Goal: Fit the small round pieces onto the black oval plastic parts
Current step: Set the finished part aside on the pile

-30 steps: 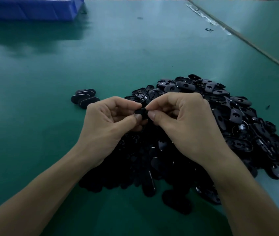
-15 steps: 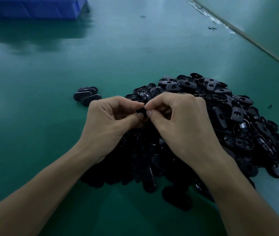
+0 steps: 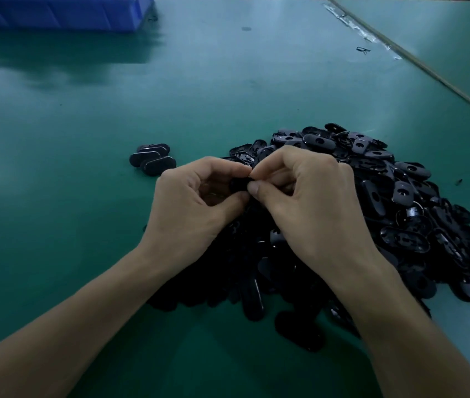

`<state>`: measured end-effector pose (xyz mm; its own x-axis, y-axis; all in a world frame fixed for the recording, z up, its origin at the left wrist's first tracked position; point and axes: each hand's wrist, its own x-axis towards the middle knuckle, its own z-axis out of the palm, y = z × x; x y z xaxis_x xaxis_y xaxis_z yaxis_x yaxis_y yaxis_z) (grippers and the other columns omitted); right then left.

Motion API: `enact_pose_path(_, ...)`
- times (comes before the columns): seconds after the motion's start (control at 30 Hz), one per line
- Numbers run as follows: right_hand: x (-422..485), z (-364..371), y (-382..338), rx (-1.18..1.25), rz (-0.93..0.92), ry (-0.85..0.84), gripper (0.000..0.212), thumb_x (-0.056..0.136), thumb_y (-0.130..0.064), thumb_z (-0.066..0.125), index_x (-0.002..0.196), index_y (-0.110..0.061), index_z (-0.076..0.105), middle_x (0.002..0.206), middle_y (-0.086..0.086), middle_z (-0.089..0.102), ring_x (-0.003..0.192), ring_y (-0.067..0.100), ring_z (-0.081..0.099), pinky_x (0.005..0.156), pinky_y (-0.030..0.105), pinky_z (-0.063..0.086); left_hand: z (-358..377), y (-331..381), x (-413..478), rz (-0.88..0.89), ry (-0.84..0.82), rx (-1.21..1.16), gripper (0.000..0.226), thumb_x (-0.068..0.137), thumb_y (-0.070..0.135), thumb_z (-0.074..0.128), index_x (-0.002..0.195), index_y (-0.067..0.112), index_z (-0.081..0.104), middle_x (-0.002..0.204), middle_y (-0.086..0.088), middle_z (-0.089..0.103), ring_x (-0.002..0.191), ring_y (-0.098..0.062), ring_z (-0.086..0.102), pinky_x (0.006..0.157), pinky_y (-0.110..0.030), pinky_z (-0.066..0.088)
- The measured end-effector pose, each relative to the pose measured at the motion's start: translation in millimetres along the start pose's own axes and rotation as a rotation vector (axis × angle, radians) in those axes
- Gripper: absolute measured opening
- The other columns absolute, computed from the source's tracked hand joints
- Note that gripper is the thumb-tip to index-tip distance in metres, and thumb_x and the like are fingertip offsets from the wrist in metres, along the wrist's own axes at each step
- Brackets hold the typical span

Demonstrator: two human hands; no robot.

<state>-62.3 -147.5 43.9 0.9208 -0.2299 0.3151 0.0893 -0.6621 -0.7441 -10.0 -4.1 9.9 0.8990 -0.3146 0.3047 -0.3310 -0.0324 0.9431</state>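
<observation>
A blue plastic bin [image 3: 55, 12] was seen far left of and beyond the pile [image 3: 400, 196] of glossy black oval parts, which was heaped on a smooth green mat [image 3: 55, 225]. A few ovals [image 3: 153, 160] were stacked just left of the pile. Over the pile's left edge, one part [image 3: 238, 183] was gripped in the curled left hand [image 3: 196, 208] and pinched at its right end by the right hand [image 3: 308, 208]. Compared with a second earlier, the fingertips were drawn closer and less of the part was shown. Whether a round piece was held could not be told.
</observation>
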Motion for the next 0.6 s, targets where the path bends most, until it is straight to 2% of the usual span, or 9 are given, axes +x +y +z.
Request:
enact_pose_path(0.07,-0.2,-1.1,-0.4,-0.017,0.003,-0.001,0.015,0.085,-0.014,0.078,0.083,-0.028,0.072,0.068,-0.018,0.066,0.074,0.002,0.066,0.074,0.017,0.053,0.8,-0.1,-1.0,0.01,0.004,0.013,0.023,0.076,0.006,0.077,0.095,0.019,0.074,0.089,0.002,0.077,0.081,-0.018,0.075,0.077,-0.029,0.06)
enact_pose_path(0.17,-2.0,-1.3,-0.9,-0.044,0.012,-0.027,0.013,0.089,-0.016,0.073,0.092,-0.028,0.077,0.082,-0.013,0.071,0.091,0.016,0.067,0.079,0.034,0.057,0.9,-0.1,-1.4,0.029,0.01,0.047,0.022,0.079,0.006,0.078,0.095,0.02,0.074,0.088,0.004,0.077,0.081,-0.014,0.075,0.077,-0.031,0.061)
enact_pose_path(0.27,-3.9,-1.3,-2.1,-0.065,0.002,-0.061,0.018,0.093,-0.015,0.068,0.103,-0.027,0.078,0.094,-0.004,0.074,0.098,0.025,0.065,0.083,0.038,0.057,1.2,-0.6,-1.2,0.025,0.024,0.033,0.018,0.08,0.01,0.078,0.093,0.022,0.075,0.086,0.003,0.077,0.077,-0.014,0.074,0.072,-0.03,0.06)
enact_pose_path(0.37,-5.0,-3.3,-3.7,-0.063,-0.001,-0.082,0.02,0.094,-0.014,0.066,0.107,-0.026,0.078,0.096,-0.001,0.074,0.098,0.025,0.066,0.085,0.037,0.056,1.8,-0.8,-0.9,0.015,0.029,-0.002,0.018,0.08,0.008,0.079,0.09,0.023,0.074,0.082,0.002,0.077,0.071,-0.015,0.074,0.066,-0.025,0.058)
enact_pose_path(0.47,-5.5,-5.5,-4.5,-0.056,0.012,-0.105,0.022,0.094,-0.014,0.067,0.107,-0.026,0.078,0.095,-0.003,0.075,0.097,0.02,0.067,0.086,0.031,0.056,1.7,-1.1,-1.0,0.011,0.027,-0.025,0.02,0.081,0.003,0.077,0.09,0.02,0.073,0.082,-0.001,0.077,0.071,-0.016,0.074,0.066,-0.026,0.059)
enact_pose_path(0.6,-4.5,-8.3,-4.9,-0.033,0.013,-0.124,0.02,0.091,-0.016,0.071,0.107,-0.026,0.079,0.095,-0.008,0.075,0.089,0.003,0.067,0.079,0.006,0.049,-0.7,0.0,0.9,0.017,0.032,0.009,0.025,0.08,-0.001,0.077,0.089,0.022,0.071,0.083,0.001,0.076,0.073,-0.013,0.073,0.07,-0.027,0.06)
